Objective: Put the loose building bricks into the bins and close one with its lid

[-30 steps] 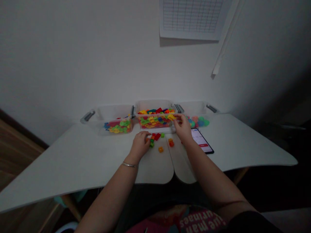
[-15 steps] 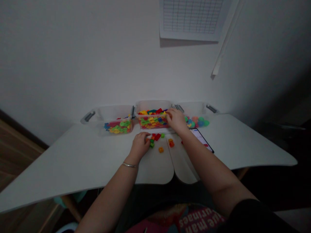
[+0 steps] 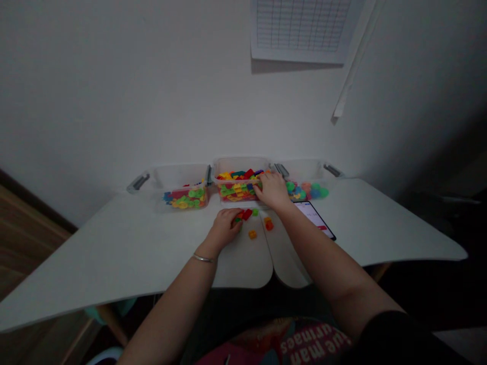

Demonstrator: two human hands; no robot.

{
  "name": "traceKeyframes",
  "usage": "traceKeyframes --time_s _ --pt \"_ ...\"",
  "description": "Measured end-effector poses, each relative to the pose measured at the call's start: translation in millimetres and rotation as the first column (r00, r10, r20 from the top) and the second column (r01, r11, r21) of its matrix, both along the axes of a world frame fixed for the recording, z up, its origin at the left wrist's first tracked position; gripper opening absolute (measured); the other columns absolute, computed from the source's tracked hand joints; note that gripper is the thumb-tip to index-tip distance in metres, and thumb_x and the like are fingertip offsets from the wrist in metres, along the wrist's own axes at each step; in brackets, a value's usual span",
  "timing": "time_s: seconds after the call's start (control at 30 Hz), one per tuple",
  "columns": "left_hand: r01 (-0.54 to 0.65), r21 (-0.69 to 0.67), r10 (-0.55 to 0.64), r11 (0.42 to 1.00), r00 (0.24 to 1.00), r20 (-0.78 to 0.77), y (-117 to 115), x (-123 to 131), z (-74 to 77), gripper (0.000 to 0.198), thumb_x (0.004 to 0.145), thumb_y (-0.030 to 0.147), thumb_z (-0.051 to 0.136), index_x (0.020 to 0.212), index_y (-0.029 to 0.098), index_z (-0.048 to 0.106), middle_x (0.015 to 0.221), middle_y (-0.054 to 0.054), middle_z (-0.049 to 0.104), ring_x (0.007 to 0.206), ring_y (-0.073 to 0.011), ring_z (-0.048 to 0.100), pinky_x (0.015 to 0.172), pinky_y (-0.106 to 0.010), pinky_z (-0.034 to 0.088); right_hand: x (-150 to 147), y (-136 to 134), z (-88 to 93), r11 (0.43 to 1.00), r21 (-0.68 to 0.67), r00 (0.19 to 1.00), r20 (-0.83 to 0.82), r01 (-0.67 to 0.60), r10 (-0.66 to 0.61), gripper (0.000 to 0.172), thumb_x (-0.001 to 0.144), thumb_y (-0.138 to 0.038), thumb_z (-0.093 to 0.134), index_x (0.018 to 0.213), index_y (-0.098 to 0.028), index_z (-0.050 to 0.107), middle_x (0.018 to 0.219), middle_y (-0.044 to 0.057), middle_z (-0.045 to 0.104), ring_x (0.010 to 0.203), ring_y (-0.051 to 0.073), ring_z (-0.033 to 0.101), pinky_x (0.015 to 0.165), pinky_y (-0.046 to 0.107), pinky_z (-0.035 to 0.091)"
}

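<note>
Reaching deeper into the middle bin, with the cluster pinned in front of it

From beside the table [image 3: 114,243] I see 3 clear bins lined up against the wall. The right hand [image 3: 271,191] is inside the middle bin [image 3: 240,162], at its front right corner. Its fingers are dipped among the mixed blocks [image 3: 234,188]. 1 second ago that hand was outside the same corner, by the rim. 0.5 seconds ago it had crossed over the rim, and now it sits lower in the pile. Its fingertips are hidden behind the knuckles, so I cannot tell whether they have closed on a block.

The left hand [image 3: 224,228], with a bracelet [image 3: 202,258] at the wrist, rests on the table just in front of the middle bin. Its fingers are curled narrow around a small red and green cluster [image 3: 241,217]. It has slid slightly right, covering the green piece that showed before.

3 loose pieces lie in front of the bin, unmoved: a green block [image 3: 254,212] nearest it, an orange block [image 3: 269,224] and a yellow block [image 3: 251,234] farther out. The left bin [image 3: 171,175] and right bin [image 3: 304,167] flank the middle one. A lit phone [image 3: 317,219] lies in front of the middle bin, off to its right.

My reading is that the right hand is rummaging rather than carrying, and the cluster remains small.
</note>
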State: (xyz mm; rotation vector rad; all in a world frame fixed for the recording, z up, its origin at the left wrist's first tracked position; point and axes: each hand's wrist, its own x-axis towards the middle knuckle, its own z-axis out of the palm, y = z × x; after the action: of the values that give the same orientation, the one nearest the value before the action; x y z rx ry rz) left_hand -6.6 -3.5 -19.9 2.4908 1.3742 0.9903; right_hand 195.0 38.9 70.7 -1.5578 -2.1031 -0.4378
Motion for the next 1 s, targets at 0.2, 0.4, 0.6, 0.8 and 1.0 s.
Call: traceKeyframes --time_s 0.2,0.4,0.6,0.8,1.0 --pt "0.049 -0.009 -0.049 0.999 0.999 0.000 -1 1 -0.3 0.039 0.081 0.017 0.060 0.119 0.021 0.063 0.123 -0.008 0.065 0.115 -0.0246 0.056 0.103 -0.047 0.042 3 7 2.4 0.997 -0.072 1.000 0.015 -0.021 0.022 0.038 0.090 -0.035 0.048 0.115 -0.010 0.061 0.114 0.018 0.066 0.108 0.031 0.056 0.102 0.045 0.032" --pt "0.047 0.012 -0.048 0.999 0.999 0.021 1 -1 -3.4 0.040 0.078 0.014 0.062 0.117 0.021 0.063 0.121 -0.008 0.065 0.114 -0.0245 0.056 0.102 -0.047 0.044 9 1 -1.3 0.987 -0.019 0.983 -0.088 -0.161 0.159 0.046 0.088 -0.030 0.052 0.130 -0.011 0.052 0.127 0.015 0.060 0.119 0.030 0.051 0.110 0.047 0.026" --pt "0.052 0.032 -0.053 0.998 0.998 0.030 0 -1 -3.4 0.036 0.078 0.014 0.062 0.113 0.022 0.064 0.118 -0.008 0.066 0.112 -0.0241 0.058 0.101 -0.047 0.045 6 -28 -6.7 0.958 0.126 0.908 -0.308 -0.257 0.284 0.034 0.086 -0.023 0.051 0.119 -0.017 0.058 0.123 0.011 0.061 0.119 0.026 0.050 0.105 0.042 0.036" --pt "0.040 0.040 -0.040 0.998 0.999 0.014 -1 1 -2.3 0.032 0.080 0.014 0.062 0.111 0.020 0.065 0.116 -0.010 0.066 0.111 -0.0246 0.058 0.100 -0.046 0.046 -2 -61 -21.3 0.985 -0.038 0.932 -0.330 -0.171 0.149 0.020 0.085 -0.023 0.053 0.103 -0.017 0.061 0.105 0.012 0.063 0.104 0.025 0.058 0.092 0.036 0.045" --pt "0.031 0.045 -0.030 0.999 1.000 -0.008 -2 2 -0.3 0.029 0.081 0.016 0.062 0.109 0.019 0.066 0.115 -0.010 0.067 0.110 -0.0251 0.058 0.099 -0.046 0.046 6 -76 -44.9 0.949 -0.303 0.983 -0.127 0.090 -0.134 0.027 0.082 -0.030 0.062 0.105 -0.017 0.058 0.106 0.014 0.063 0.098 0.027 0.061 0.078 0.034 0.047"
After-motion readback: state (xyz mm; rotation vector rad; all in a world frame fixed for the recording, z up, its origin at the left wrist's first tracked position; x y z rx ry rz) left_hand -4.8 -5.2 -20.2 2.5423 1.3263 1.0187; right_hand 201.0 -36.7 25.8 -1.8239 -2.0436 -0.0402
